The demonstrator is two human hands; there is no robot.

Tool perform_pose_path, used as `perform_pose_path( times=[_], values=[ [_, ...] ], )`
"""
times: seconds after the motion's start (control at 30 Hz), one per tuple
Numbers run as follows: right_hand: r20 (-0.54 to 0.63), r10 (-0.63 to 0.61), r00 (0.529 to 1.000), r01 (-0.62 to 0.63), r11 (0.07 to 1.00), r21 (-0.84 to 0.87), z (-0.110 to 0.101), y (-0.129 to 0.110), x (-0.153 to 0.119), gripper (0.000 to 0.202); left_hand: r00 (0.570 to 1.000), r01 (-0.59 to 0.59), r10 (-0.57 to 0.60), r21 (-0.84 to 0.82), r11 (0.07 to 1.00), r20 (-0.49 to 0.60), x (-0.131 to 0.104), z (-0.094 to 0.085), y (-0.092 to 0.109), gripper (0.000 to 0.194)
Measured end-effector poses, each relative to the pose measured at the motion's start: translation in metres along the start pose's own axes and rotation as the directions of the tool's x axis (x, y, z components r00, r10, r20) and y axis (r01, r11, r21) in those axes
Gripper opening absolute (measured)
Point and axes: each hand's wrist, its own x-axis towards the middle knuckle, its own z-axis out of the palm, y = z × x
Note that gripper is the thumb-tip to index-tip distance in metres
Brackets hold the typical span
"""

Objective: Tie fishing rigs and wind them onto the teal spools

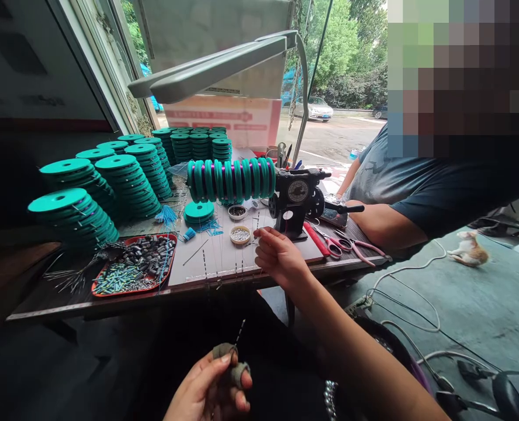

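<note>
My left hand (215, 380), with grey covers on two fingers, is closed at the bottom, pinching a thin dark-and-white banded strand (241, 331) that points up. Above it and to the right, my right hand (279, 256) is closed in a pinch by the table's front edge. Another banded strand (258, 220) rises just above its fingertips; what lies between them is too small to make out. A row of green foam spools (231, 180) sits on the shaft of a black hand-crank winder (298, 196). Fine lines with banded pieces hang below the spools.
Stacked green spools (125, 181) fill the table's left. A red-rimmed tray (172, 263) holds dark weights and small green-blue pieces. Small bead dishes (241, 242), scissors (333, 248) and pliers (364, 251) lie near the winder. Another person's arm (373, 225) rests at right. A cat (470, 251) lies on the floor.
</note>
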Motion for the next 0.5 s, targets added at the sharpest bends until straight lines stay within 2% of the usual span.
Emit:
perform_pose_path(
  times=[0.13,0.27,0.4,0.5],
  values=[
    [-0.026,-0.018,1.0,0.017,0.998,-0.06,0.0,-0.002,0.001,0.016,1.0,-0.028,0.028,0.011,1.0,-0.002,0.005,0.002,0.002,0.019],
    [-0.025,0.025,0.999,-0.031,0.961,-0.275,-0.001,-0.001,-0.009,0.022,0.998,-0.036,0.034,0.029,0.999,0.054,0.009,-0.001,-0.002,0.027],
    [0.09,0.114,0.989,-0.043,0.822,-0.567,-0.01,0.015,-0.039,0.024,0.985,-0.093,0.092,0.003,0.996,0.143,0.009,-0.012,-0.01,0.035],
    [0.117,0.226,0.967,-0.075,0.693,-0.717,-0.017,0.035,-0.063,0.028,0.973,-0.127,0.123,0.009,0.992,0.196,0.008,-0.02,-0.016,0.035]
  ],
)
